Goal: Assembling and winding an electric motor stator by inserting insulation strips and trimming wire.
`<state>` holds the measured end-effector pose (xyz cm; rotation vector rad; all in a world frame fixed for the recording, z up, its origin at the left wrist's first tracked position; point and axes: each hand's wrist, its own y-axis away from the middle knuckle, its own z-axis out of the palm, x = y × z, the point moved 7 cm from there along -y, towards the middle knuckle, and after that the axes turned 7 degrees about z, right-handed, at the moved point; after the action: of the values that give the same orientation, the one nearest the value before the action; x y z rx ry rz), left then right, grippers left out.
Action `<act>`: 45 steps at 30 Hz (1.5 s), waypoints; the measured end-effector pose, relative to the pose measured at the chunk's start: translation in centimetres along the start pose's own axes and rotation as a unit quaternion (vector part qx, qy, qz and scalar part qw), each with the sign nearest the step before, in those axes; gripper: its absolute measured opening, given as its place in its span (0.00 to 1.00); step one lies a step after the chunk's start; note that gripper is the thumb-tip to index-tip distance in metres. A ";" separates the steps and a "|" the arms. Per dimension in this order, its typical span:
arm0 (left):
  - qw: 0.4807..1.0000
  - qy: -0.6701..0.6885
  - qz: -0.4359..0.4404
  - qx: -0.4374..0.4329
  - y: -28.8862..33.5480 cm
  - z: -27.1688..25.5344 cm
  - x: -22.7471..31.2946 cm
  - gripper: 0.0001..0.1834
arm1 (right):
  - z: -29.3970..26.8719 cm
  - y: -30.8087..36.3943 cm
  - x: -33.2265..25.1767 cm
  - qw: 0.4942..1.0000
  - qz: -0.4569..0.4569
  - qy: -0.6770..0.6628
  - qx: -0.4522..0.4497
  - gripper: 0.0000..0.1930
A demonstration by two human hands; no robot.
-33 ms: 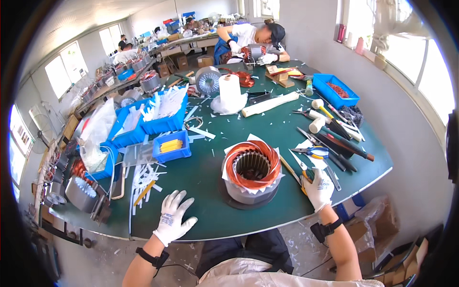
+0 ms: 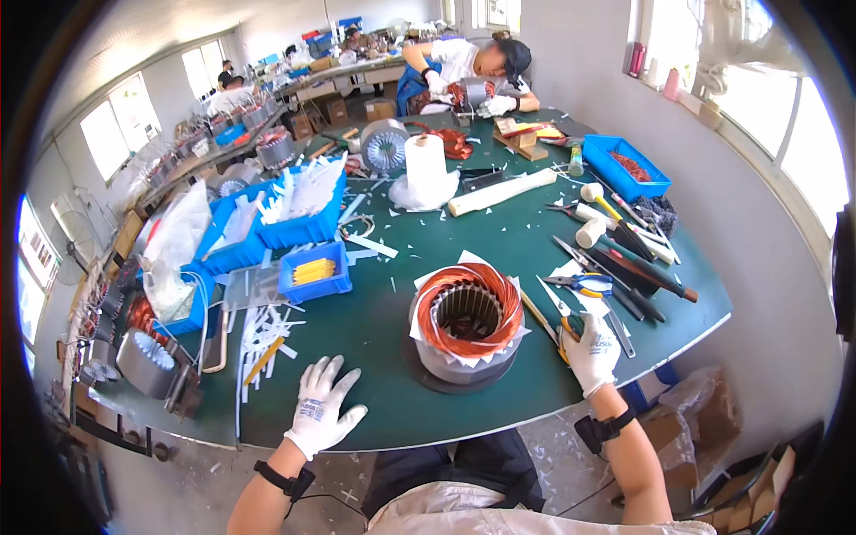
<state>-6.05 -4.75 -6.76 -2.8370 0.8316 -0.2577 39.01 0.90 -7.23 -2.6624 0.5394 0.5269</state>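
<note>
A ring-shaped motor stator (image 2: 464,357) stands in front of me on a dark round base. Orange-red copper windings (image 2: 434,308) crown its top, with white paper insulation sticking out around them. Left of it, my left hand (image 2: 323,410) in a white glove rests at the table's near edge, fingers spread and holding nothing. On the right, my gloved right hand (image 2: 595,357) closes around the orange-and-green handles of what look like scissors (image 2: 565,328). Part of the handles is hidden by its fingers. Beside it lie blue-and-orange pliers (image 2: 584,283).
Mallets (image 2: 591,234), rods and blades crowd the right side. Blue bins (image 2: 308,234) of white strips and a small bin (image 2: 316,287) of yellow pieces stand left. A white roll (image 2: 425,165) stands farther back. A co-worker (image 2: 464,67) handles another stator across the table.
</note>
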 end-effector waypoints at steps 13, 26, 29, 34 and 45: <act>0.998 0.007 -0.036 -0.055 -1.0 1.4 -0.7 0.37 | 1.0 -1.0 -0.9 0.999 -0.032 0.014 0.021 0.21; 0.993 0.057 -0.027 -0.096 -1.7 2.0 -1.3 0.37 | 1.7 -1.2 0.1 0.999 -0.021 0.022 -0.014 0.25; 0.991 0.070 -0.036 -0.105 -1.8 2.0 -1.6 0.36 | 1.6 -1.6 -0.7 0.999 -0.021 0.045 -0.018 0.24; 0.989 0.074 -0.057 -0.114 -1.4 2.0 -1.9 0.35 | -0.8 -3.8 -2.3 0.976 0.160 -0.063 -0.134 0.18; 0.971 0.173 -0.130 0.098 -9.4 -5.2 0.3 0.24 | -10.0 -5.4 -14.2 0.913 0.039 -0.007 -0.406 0.25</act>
<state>-2.09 2.27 0.29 -2.7436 0.4518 -0.8420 32.04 5.43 8.96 -3.4182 0.4939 0.9644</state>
